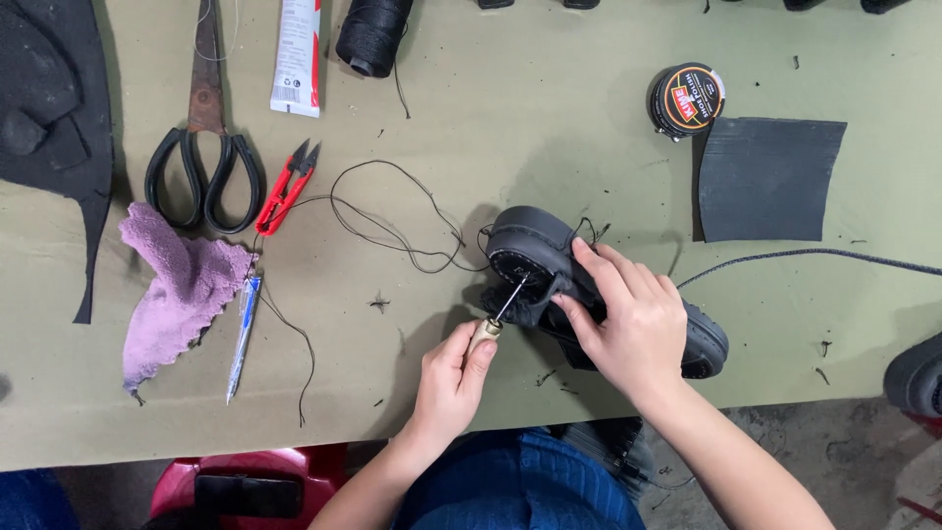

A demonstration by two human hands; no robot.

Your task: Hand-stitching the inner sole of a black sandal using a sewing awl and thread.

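On the olive worktop (549, 147) the left hand (453, 378) fingers pinch a stitching awl (496, 319) slanting up-right, its tip seemingly touching the black shoe's (535, 250) sole, which right hand (633, 324) clasps.

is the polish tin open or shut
Shut: the tin lies on the table with its printed lid on.
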